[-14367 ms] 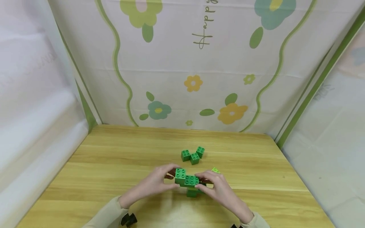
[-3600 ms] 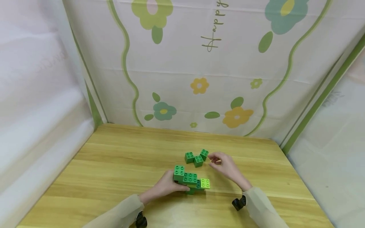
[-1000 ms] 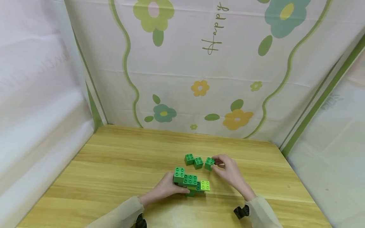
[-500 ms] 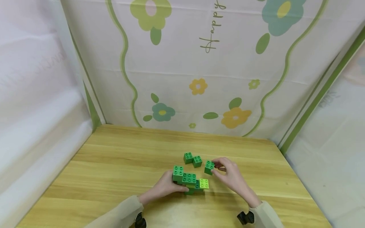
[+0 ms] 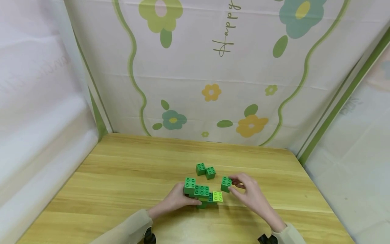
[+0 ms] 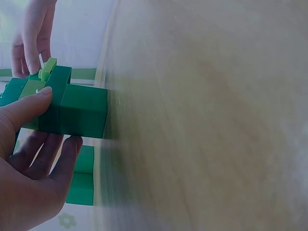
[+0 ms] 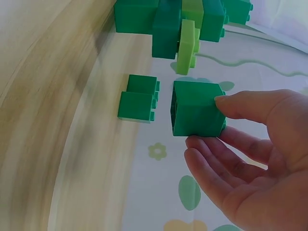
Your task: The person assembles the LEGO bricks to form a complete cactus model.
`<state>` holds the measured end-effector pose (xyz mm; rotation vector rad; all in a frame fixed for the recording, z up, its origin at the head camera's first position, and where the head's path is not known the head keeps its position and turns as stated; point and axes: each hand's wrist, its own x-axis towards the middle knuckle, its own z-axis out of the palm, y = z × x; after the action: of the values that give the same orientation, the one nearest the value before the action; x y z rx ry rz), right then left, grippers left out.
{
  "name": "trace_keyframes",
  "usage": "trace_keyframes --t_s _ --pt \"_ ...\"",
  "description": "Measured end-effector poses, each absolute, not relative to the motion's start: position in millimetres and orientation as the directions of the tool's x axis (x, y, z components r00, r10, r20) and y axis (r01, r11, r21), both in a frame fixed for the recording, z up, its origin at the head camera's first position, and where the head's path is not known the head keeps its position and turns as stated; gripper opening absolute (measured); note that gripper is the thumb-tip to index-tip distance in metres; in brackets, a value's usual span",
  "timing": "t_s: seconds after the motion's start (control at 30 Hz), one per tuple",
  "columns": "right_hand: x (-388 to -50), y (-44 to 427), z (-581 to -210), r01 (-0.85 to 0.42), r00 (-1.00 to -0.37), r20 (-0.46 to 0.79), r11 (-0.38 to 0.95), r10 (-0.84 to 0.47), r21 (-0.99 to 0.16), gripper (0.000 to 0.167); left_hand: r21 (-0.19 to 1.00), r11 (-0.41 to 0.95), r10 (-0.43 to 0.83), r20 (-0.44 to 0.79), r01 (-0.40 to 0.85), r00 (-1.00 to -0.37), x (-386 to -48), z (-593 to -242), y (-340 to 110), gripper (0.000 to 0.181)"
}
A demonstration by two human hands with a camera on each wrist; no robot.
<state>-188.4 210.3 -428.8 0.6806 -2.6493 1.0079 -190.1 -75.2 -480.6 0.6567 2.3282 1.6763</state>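
A stepped stack of toy building bricks [image 5: 201,191] in several greens stands on the table, with a thin lime brick [image 5: 217,196] at its right end. My left hand [image 5: 177,199] grips the stack from the left, thumb on the near side and fingers behind, as the left wrist view shows. Between thumb and fingers my right hand [image 5: 250,193] pinches a square green brick [image 7: 196,109]. That brick hangs above the table, just behind and to the right of the lime brick, apart from the stack. Its studs face up in the head view.
Two loose green bricks [image 5: 205,170] sit close together on the wooden table [image 5: 137,162] behind the stack. A white flower-print cloth [image 5: 182,67] rises at the table's back edge, and white cloth walls [image 5: 39,101] flank both sides.
The right hand has taken one brick from the loose group, lifted it and carried it nearer to the lime end of the stack. The left hand keeps its hold on the stack.
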Motion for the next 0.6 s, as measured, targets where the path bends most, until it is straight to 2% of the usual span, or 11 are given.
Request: trace_keyframes --t_s 0.6 --pt "-172 208 -420 -0.515 -0.854 0.408 0.641 -0.323 -0.569 0.03 0.947 0.238 0.455 0.087 0.215 -0.886 -188 -477 -75 0.042"
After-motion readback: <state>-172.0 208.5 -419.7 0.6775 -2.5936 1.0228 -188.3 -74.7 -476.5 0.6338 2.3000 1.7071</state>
